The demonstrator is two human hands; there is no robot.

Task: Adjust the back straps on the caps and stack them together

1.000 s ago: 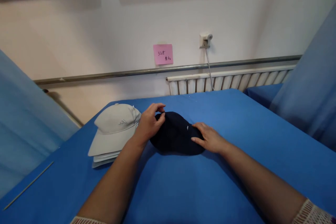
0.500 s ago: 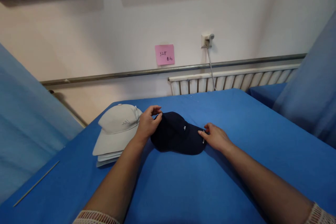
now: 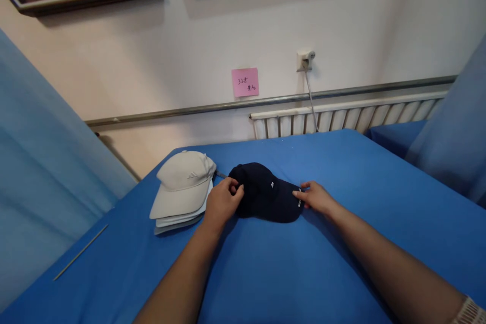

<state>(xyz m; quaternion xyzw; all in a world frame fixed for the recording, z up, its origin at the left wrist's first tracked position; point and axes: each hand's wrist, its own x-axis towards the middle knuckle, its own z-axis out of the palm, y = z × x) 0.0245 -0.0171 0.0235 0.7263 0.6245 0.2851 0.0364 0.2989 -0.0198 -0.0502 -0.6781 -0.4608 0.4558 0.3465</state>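
A dark navy baseball cap (image 3: 261, 195) lies on the blue-covered table with its brim pointing right; small white marks show on its front and brim edge. My left hand (image 3: 224, 200) is closed at the cap's back left edge, thumb and fingers pinching it. At the other end my right hand (image 3: 317, 197) grips the brim between thumb and fingers. To the left sits a stack of caps, topped by an off-white baseball cap (image 3: 186, 179) with a small raised logo; the brims of lower light and grey caps show under it.
A thin stick (image 3: 81, 252) lies on the blue table cover (image 3: 288, 273) at the left. Behind stand a white radiator (image 3: 349, 114), a metal rail (image 3: 197, 109) and a wall socket (image 3: 305, 61) with a cord. Light blue curtains (image 3: 41, 172) hang on both sides.
My left hand has shifted down and nearer along the navy cap's back edge, with its fingers curled in more. My right hand stays on the brim. The view has turned slightly.
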